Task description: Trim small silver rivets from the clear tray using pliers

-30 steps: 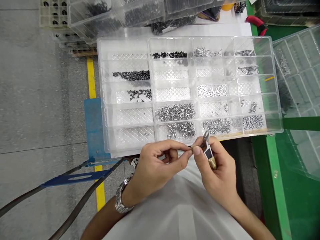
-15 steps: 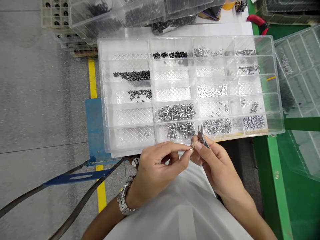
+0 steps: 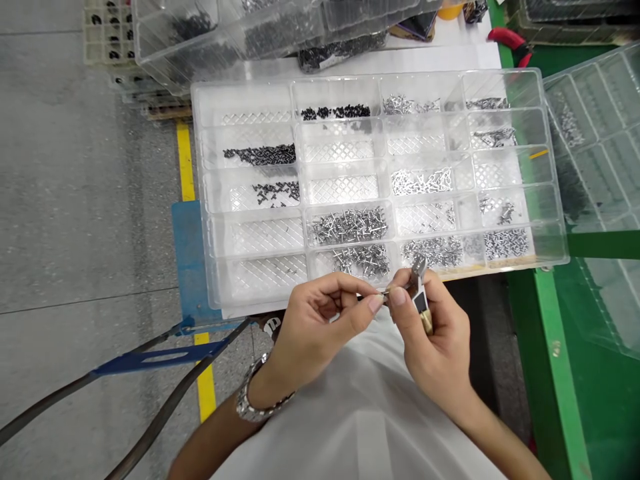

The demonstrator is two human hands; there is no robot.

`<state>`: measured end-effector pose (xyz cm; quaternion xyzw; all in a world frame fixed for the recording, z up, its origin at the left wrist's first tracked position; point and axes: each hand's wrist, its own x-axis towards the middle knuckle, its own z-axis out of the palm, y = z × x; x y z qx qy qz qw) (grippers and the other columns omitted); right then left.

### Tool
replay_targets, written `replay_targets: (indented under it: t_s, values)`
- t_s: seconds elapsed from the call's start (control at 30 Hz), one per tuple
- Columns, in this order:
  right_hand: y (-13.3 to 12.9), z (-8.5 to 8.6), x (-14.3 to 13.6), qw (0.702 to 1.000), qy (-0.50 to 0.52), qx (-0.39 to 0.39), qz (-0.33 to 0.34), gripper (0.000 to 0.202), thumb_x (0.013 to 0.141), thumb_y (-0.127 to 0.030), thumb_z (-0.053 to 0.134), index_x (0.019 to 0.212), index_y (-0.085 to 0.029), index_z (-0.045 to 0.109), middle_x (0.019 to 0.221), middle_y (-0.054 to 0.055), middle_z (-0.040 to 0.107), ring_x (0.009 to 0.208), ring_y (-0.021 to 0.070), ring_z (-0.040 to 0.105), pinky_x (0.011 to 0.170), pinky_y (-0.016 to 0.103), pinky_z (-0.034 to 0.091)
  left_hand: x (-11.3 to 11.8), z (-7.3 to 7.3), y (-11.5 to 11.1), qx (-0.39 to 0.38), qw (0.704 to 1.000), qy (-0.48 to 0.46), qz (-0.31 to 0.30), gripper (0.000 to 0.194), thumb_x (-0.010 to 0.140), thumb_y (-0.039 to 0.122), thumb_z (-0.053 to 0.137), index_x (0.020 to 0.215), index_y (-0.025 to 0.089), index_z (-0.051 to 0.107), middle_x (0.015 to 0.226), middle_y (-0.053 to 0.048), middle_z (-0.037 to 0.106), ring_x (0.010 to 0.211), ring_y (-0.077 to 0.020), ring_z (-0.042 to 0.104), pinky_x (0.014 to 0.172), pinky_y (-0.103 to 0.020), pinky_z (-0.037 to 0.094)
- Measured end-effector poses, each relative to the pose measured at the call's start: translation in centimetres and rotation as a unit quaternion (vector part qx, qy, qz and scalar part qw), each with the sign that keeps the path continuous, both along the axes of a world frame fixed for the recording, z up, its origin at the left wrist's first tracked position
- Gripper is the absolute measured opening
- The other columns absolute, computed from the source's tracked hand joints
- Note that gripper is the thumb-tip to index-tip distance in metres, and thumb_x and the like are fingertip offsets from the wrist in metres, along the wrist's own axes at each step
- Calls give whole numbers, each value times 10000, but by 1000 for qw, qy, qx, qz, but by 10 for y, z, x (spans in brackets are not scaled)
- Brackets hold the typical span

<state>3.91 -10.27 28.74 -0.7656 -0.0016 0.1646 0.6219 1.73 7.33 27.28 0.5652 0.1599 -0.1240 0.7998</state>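
Small part: a tiny metal piece [image 3: 384, 294], too small to identify, its long axis running left-right, just below the near edge of the compartment tray [image 3: 215, 200].
Left hand [image 3: 320, 320]: thumb and forefinger pinched on the small part's left end.
Right hand [image 3: 430, 333]: fingers curled around a small tool [image 3: 419, 290], fingertip meeting the small part's right end.
Small tool: silvery tip pointing up toward the tray, dark body, brass-coloured lower end; long axis near vertical.
Compartment tray: clear plastic, with silver screws [image 3: 350, 225] in the cell just above the hands.
Wristwatch [image 3: 250, 400]: on the left wrist, below the tray.
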Motion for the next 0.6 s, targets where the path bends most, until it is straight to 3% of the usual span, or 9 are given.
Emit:
replay_targets:
  t_s: [0.27,0.43,0.6]
  values:
    - [-7,1,5,999,-39,-12,34,43,1127,-265,683,1088,-252,672,803,-55,584,614,110,431,577,290,345,7,0,7,-137,985,98,-45,172,945,314,904,892,178,812,592,70,434,530,-57,320,482,-233,211]
    - [-9,3,9,999,-14,-4,52,76,1137,-293,681,1071,-258,675,822,-48,555,658,120,424,619,295,358,8,0,6,-138,983,109,-58,222,911,339,936,857,170,803,624,59,459,570,-62,302,528,-249,211]
    - [-13,-1,12,993,89,35,62,196,1137,-417,696,1017,-263,693,804,-35,477,736,147,418,674,305,358,7,-3,7,-111,986,103,-73,214,900,354,945,873,180,823,626,61,394,625,-90,286,591,-283,214]
